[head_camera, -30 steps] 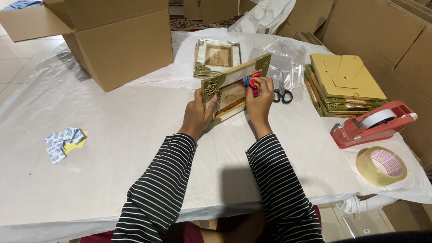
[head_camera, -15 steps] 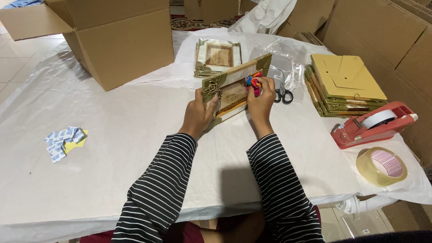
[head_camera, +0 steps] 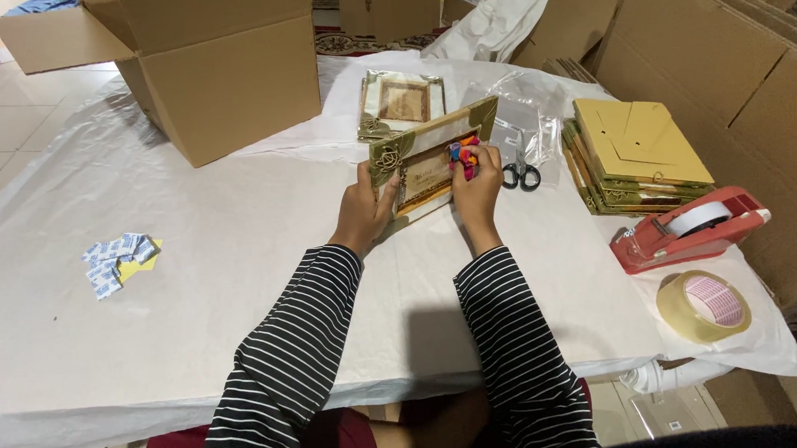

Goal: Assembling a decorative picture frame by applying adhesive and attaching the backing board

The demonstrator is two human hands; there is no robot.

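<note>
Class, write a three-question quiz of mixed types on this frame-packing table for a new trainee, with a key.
1. True or false: the scissors lie left of the frame the hands hold.
2. Multiple choice: what sits nearest the tape roll? A) the open box B) the red tape dispenser C) the blue-and-white packets
3. Fill in: the right hand pinches a small ____ item against the frame, while the left hand grips its lower left edge.

Key: 1. False, they lie to its right. 2. B. 3. Multicoloured.
</note>
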